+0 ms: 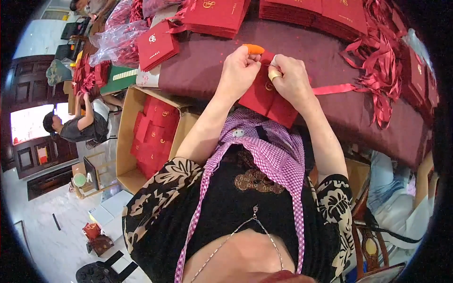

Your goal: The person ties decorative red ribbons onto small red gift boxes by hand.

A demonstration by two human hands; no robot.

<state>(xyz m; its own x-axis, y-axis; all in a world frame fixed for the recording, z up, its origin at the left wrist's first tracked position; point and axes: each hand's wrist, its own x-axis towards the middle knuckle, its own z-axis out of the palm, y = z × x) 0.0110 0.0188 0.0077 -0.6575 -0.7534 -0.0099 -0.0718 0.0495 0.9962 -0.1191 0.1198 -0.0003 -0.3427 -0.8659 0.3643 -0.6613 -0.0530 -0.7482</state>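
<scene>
A flat red paper bag with a small gold emblem rests at the table's near edge against my apron. My left hand pinches its upper edge, with an orange finger cover on one fingertip. Close beside it, my right hand is closed at the same edge, thumb and fingers together; a wide gold ring sits on one finger. Something small and white shows at the right fingertips. A red ribbon runs from beside my right wrist to a pile of ribbons; whether it joins the bag is hidden.
Stacks of red bags line the table's far side, over a dark red cloth. At left stands an open cardboard box holding more red pieces. Clear plastic wrapping lies at far left. Other people sit nearby.
</scene>
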